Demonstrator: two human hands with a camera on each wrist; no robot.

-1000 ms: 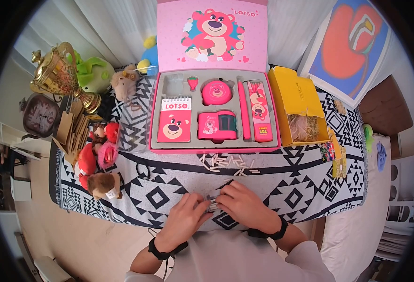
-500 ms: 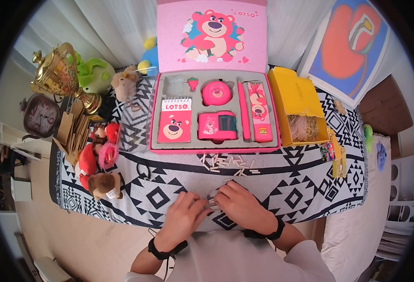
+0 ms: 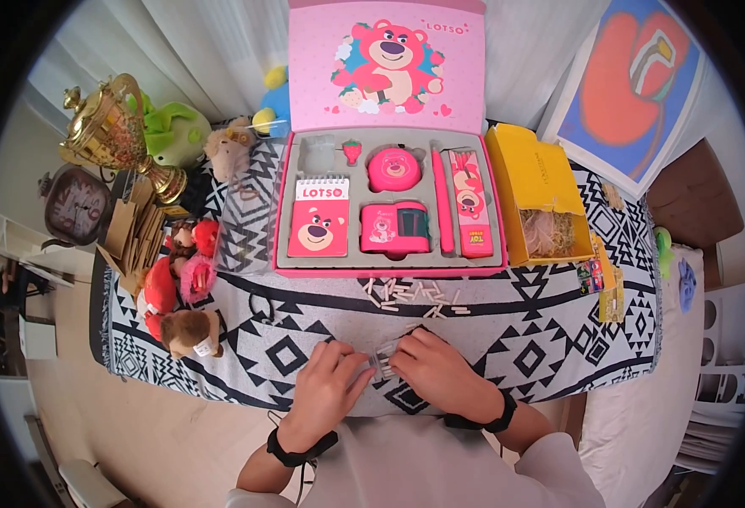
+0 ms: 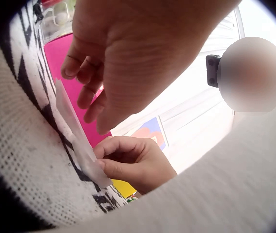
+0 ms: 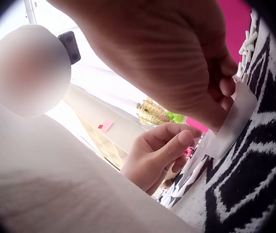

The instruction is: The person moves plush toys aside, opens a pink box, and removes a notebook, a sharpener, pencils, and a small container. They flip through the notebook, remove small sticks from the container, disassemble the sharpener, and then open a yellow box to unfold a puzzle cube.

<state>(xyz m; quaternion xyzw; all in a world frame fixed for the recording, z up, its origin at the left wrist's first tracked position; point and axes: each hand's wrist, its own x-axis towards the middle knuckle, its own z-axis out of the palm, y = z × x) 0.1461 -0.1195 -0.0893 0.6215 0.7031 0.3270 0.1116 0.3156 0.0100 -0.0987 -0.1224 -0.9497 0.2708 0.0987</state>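
Near the table's front edge lies a translucent plastic pouch (image 5: 232,128) with several small white sticks (image 3: 387,360) showing through. My right hand (image 3: 427,364) pinches its right part; in the left wrist view that thumb presses flat on the film. At the pouch's other end, my left hand (image 3: 328,381) has thumb and index fingertip together, with a clear flap of film between them in the head view. Its other fingers curl loosely. Beyond the hands, loose white sticks (image 3: 410,290) are scattered in front of the pink gift box (image 3: 389,273).
Inside the box sit a notebook (image 3: 320,224), a sharpener (image 3: 393,229) and a pencil pack (image 3: 471,203). A yellow box (image 3: 541,165) stands right of it. Soft toys (image 3: 188,330), a clock (image 3: 76,207) and a gold trophy (image 3: 106,135) fill the left side.
My left hand has shifted slightly left, and a film flap now shows between its fingers. More of the white sticks in the pouch are visible. My right hand stays nearly in place.
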